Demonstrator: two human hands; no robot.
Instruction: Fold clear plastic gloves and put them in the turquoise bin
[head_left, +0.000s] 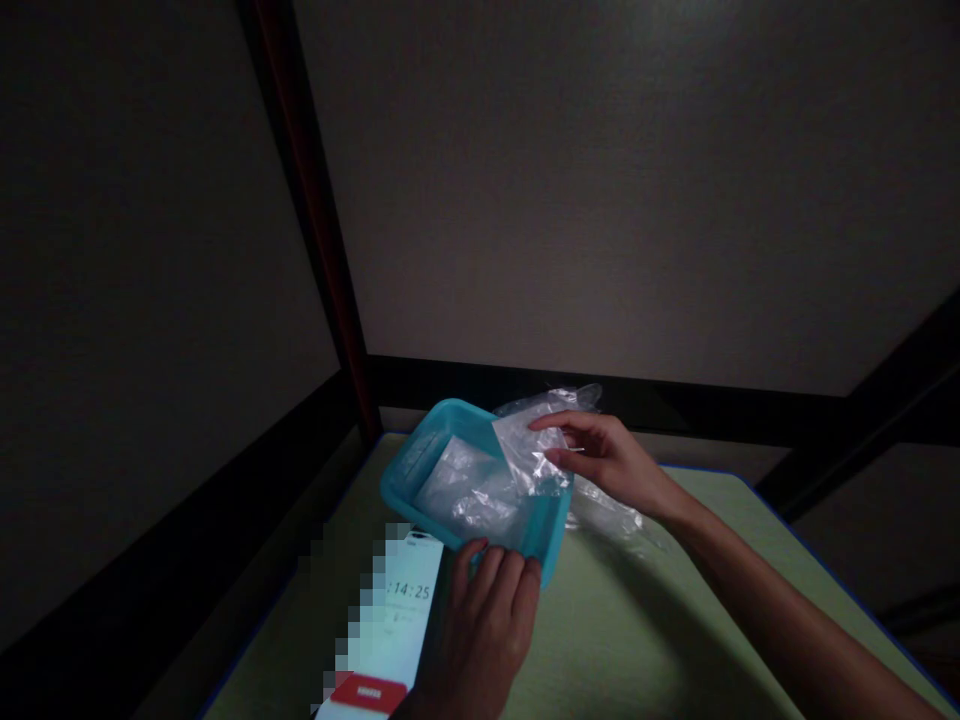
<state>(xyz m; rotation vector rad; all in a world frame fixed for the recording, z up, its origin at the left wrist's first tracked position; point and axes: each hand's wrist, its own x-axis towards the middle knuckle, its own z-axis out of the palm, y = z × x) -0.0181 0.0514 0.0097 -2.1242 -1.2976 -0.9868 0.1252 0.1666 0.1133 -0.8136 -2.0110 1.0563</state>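
Right hand (pixel 611 462) part-closed — thumb and fingers hold a clear bag (pixel 525 450) over the blue basket's (pixel 555 535) right end. Left hand (pixel 491 620) curled on the near rim — can't tell how firmly. More clear plastic (pixel 480 495) inside; lit phone (pixel 397 620) beside it, green table (pixel 600 640) below.

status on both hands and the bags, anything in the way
Left hand on basket rim; right hand pinching clear bag over basket; another bag inside; phone close beside left hand.
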